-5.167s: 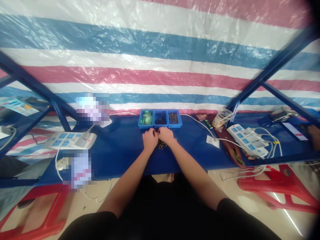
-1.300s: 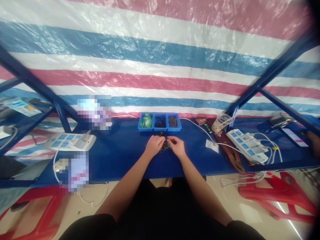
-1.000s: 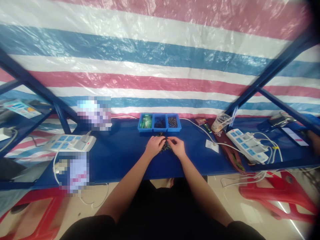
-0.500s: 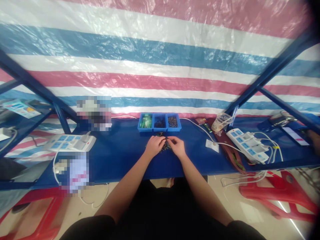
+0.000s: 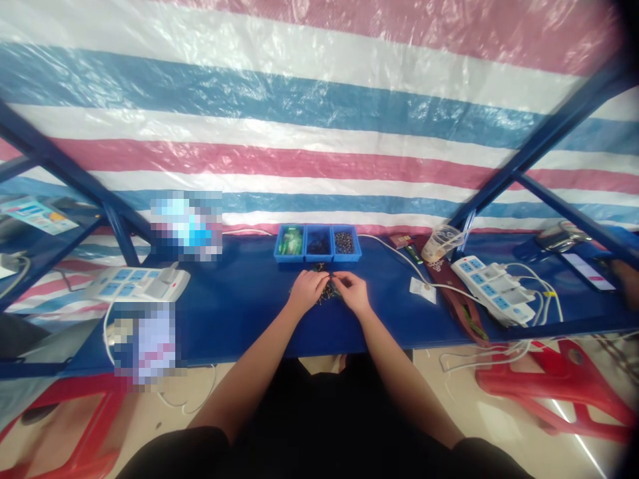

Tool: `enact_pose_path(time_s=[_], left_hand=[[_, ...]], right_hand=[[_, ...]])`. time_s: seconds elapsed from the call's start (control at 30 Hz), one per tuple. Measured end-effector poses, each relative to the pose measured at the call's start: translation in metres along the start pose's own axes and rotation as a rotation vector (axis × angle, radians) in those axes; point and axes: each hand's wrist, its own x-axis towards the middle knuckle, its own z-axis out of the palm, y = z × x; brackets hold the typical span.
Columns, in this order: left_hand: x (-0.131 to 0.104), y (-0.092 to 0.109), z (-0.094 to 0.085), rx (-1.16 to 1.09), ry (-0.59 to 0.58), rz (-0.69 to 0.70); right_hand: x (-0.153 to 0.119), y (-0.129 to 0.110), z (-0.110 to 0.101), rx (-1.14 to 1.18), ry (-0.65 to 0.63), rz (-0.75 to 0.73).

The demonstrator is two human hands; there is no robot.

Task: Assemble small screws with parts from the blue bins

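Note:
My left hand [image 5: 308, 291] and my right hand [image 5: 352, 291] meet over the blue table, fingertips pinched close together. Whatever is between the fingers is too small to name. Beneath and between them lies a little heap of small dark and brass-coloured parts [image 5: 325, 293]. Just beyond stand three joined blue bins. The left bin [image 5: 290, 242] holds green and clear pieces, the middle bin [image 5: 318, 243] small dark pieces, and the right bin [image 5: 345, 243] many small metallic parts.
White power strips lie left [image 5: 134, 285] and right [image 5: 492, 291] with cables. A plastic cup [image 5: 436, 245], a maroon strap [image 5: 452, 293] and a white paper piece [image 5: 423, 290] are on the right. Red stools [image 5: 554, 386] stand below. Blue frame bars rise at both sides.
Both hands stay pinched at nearly the same spot over the heap, with only slight finger movement. The whole view has shifted a little.

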Motion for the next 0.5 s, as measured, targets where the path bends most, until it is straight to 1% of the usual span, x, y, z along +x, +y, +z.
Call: enact_pose_path(time_s=[0.17,0.5], left_hand=[[-0.0001,-0.001,0.0012,-0.002,0.007,0.004],[0.0006,0.0003,-0.001,-0.013,-0.01,-0.003]], right_hand=[[-0.0007,-0.002,-0.0003,-0.003,0.005,0.019],[-0.0002,-0.0016,-0.0001,0.011,0.01,0.0]])
